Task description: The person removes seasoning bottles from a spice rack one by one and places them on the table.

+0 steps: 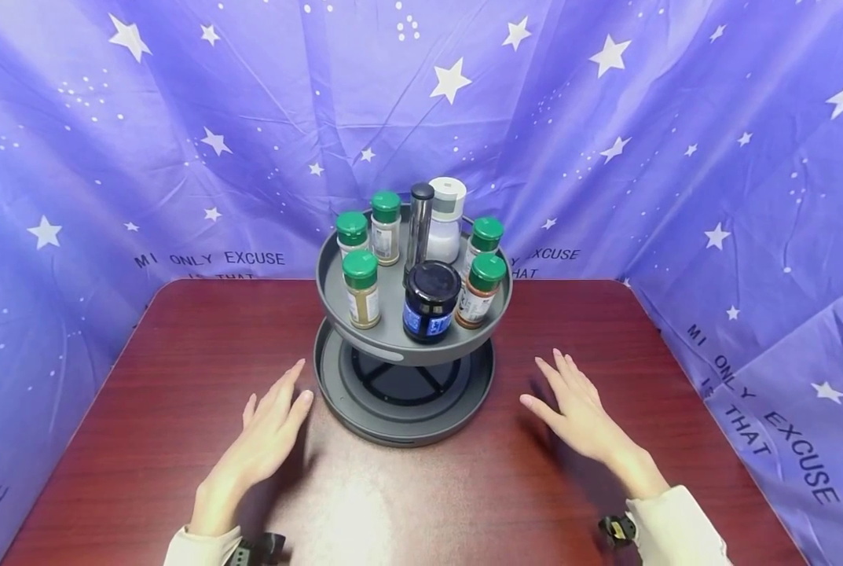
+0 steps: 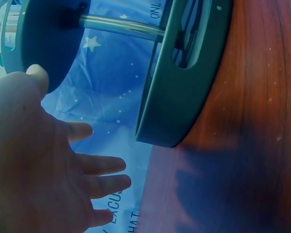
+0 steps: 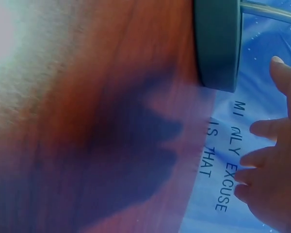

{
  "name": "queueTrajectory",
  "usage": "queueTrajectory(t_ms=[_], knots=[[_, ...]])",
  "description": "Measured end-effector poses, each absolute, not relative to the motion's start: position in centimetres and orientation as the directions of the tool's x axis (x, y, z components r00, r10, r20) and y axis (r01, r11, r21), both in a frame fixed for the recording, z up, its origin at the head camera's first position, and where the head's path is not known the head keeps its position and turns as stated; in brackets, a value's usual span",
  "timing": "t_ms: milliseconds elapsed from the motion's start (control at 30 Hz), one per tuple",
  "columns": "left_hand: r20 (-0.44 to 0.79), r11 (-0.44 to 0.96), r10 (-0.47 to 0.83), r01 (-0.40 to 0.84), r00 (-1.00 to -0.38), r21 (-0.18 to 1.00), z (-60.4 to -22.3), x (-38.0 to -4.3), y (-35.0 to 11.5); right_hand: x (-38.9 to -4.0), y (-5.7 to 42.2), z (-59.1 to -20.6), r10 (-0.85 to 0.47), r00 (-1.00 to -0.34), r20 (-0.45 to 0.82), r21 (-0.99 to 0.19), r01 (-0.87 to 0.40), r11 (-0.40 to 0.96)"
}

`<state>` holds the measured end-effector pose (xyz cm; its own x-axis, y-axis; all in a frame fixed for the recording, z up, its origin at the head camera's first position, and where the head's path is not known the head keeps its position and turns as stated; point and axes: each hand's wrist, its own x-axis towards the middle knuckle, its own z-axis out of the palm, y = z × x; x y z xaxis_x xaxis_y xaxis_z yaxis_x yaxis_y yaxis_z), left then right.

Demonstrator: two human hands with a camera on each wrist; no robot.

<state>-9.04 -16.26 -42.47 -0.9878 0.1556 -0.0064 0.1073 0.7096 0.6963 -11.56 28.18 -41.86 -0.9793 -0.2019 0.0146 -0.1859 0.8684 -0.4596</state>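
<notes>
A two-tier grey turntable rack (image 1: 390,303) stands on the table, with a metal post (image 1: 419,236) rising through its top tray. That tray carries several green-capped spice bottles (image 1: 363,305), a white-capped bottle (image 1: 444,236) of white contents and a dark jar (image 1: 428,321) with a blue label. The lower tray (image 1: 336,409) bears nothing. My left hand (image 1: 265,432) is held with fingers extended just left of the lower tray. To the rack's right, farther from it, my right hand (image 1: 578,413) hovers over the table, fingers spread. Both hands hold nothing.
The reddish-brown wooden table (image 1: 181,338) reaches back to a purple star-print curtain (image 1: 265,118), which hangs close behind the rack and along both sides. Dark wrist straps (image 1: 617,531) show at the cream sleeves.
</notes>
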Motion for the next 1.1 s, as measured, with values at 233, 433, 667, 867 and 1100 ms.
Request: queueTrajectory(t_ms=[233,433,667,867,1100], knots=[[0.068,0.641,0.178,0.168,-0.982,0.749,-41.6,-9.3,-16.6,-12.8,28.7,-40.6,-0.207,-0.978,-0.032,-0.532,-0.159,0.831],[0.081,0.541,0.178,0.166,-0.981,0.825,-40.8,-9.9,-16.7,-14.1,28.5,-39.2,-0.214,-0.976,-0.039,-0.572,-0.154,0.806],[0.042,0.432,0.175,0.115,-0.984,0.895,-39.1,-10.8,-16.6,-15.4,28.3,-36.9,-0.214,-0.977,-0.024,-0.601,-0.157,0.784],[0.05,0.359,0.203,0.122,-0.978,0.925,-38.6,-11.8,-16.2,-16.6,28.2,-35.5,-0.233,-0.972,-0.037,-0.604,-0.164,0.78],[-0.08,0.385,0.095,-0.038,-0.992,0.922,-37.2,-13.7,-15.6,-17.4,27.7,-34.2,-0.219,-0.973,-0.074,-0.645,-0.121,0.755]])
